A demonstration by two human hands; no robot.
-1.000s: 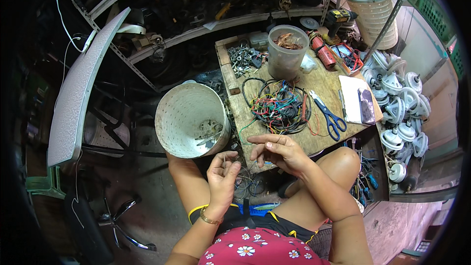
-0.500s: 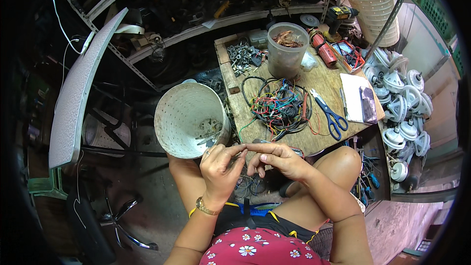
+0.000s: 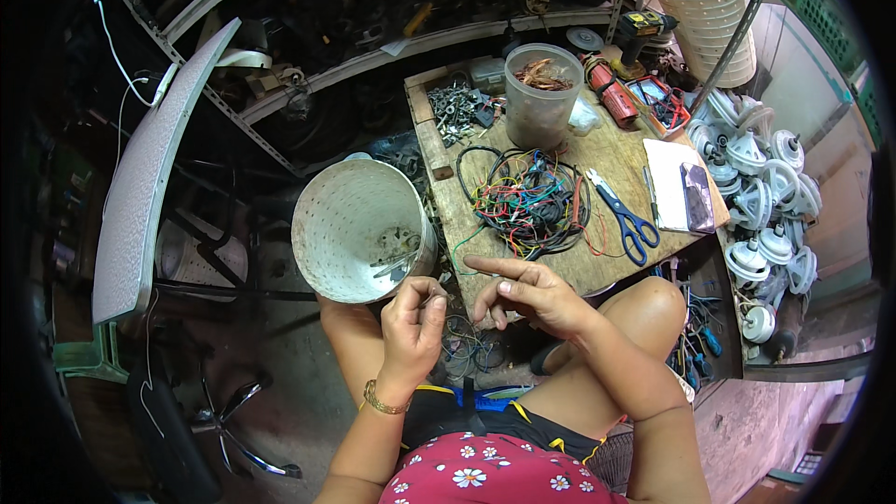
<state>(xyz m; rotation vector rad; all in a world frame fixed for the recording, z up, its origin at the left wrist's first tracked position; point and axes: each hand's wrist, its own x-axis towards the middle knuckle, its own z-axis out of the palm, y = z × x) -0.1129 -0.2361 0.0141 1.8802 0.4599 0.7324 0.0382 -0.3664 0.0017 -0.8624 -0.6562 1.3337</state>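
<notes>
My left hand (image 3: 413, 325) is closed in a pinch, thumb against the curled fingers, just in front of a white bucket (image 3: 327, 215). Whatever it holds, if anything, is too small to make out. To its right, apart from it, my right hand (image 3: 534, 295) is half open at the table's near edge. Its index finger points left, the other fingers are bent, and nothing shows in them. Beyond that hand lies a tangled heap of coloured wires (image 3: 527, 201) with black cable. Scissors (image 3: 623, 217) with dark blue handles lie right of the heap.
On the wooden table (image 3: 583, 163) stand a clear tub (image 3: 541, 103) of copper scraps and a red cylindrical tool (image 3: 611, 93). Small metal parts (image 3: 457, 112) fill its far left corner. White plastic wheel-like parts (image 3: 770, 187) pile up at right. Cut wires (image 3: 471, 345) lie below my hands.
My hands were touching at the fingertips and are now apart. The left hand has moved slightly left and down, its fingers curled tighter. My right hand has barely moved.
</notes>
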